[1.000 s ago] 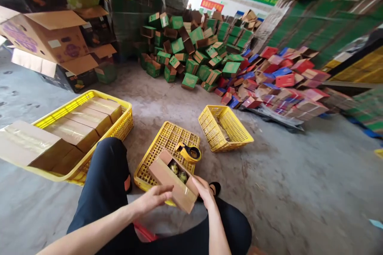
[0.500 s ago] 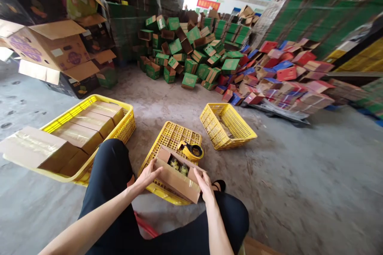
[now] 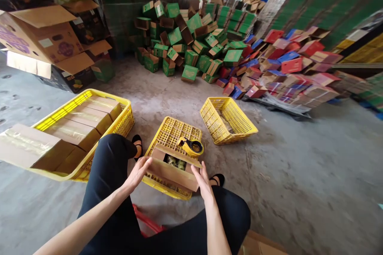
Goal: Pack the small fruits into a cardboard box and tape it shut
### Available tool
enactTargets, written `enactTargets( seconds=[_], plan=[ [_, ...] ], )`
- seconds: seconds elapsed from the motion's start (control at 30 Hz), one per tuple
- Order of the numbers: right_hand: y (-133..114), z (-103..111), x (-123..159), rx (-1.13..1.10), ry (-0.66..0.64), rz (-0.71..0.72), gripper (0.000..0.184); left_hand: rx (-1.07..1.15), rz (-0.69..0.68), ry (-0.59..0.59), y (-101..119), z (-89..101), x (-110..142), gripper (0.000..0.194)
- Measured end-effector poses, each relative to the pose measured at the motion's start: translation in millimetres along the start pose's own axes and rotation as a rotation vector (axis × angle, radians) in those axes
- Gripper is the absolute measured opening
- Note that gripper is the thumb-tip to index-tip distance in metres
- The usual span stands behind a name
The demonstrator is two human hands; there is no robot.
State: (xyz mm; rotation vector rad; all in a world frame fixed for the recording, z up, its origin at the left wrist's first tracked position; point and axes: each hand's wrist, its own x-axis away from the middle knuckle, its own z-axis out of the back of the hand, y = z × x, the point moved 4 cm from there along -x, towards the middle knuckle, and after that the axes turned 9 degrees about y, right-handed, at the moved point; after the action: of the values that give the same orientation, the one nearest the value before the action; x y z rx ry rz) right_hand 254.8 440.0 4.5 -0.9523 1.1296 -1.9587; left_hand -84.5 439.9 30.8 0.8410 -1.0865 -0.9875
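A small brown cardboard box [image 3: 171,173] rests on an upturned yellow crate [image 3: 176,132] in front of my knees. Its top flaps stand open and greenish fruit [image 3: 176,162] shows inside. My left hand [image 3: 137,173] presses flat against the box's left end, fingers stretched out. My right hand [image 3: 203,179] lies against the box's right end, fingers extended along the cardboard. A yellow tape dispenser [image 3: 191,146] sits on the crate just behind the box.
A large yellow crate [image 3: 121,121] at my left holds taped brown boxes, one hanging over its near rim. A tilted yellow crate [image 3: 239,119] lies ahead on the right. Piles of green, red and blue cartons fill the back. Large cartons stack at far left.
The box has gone from raised and tilted in my hands to resting flat on the upturned crate. Both hands have shifted to its two ends.
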Motion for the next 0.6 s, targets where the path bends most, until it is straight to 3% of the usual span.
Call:
enactTargets(
  seconds=[0.17,0.3,0.37,0.5,0.6],
  plan=[
    [-0.8,13.2,4.1,-0.113,-0.064,-0.086,0.086,0.015,-0.036,-0.046,6.7,7.8,-0.6,0.075],
    [2.9,23.3,-1.7,-0.085,0.068,-0.153,0.082,0.02,-0.002,-0.073,3.6,13.8,-7.1,0.082],
    [5.7,24.5,-3.7,-0.052,0.087,-0.197,0.077,-0.026,-0.031,-0.129,6.0,16.3,-10.0,0.08],
    [8.4,22.8,-0.5,-0.053,-0.011,-0.272,0.074,-0.181,-0.156,-0.271,13.1,16.2,-7.6,0.07],
    [4.6,21.8,4.6,-0.117,-0.099,-0.236,0.076,-0.31,-0.282,-0.287,11.8,9.5,1.1,0.053]
  ],
)
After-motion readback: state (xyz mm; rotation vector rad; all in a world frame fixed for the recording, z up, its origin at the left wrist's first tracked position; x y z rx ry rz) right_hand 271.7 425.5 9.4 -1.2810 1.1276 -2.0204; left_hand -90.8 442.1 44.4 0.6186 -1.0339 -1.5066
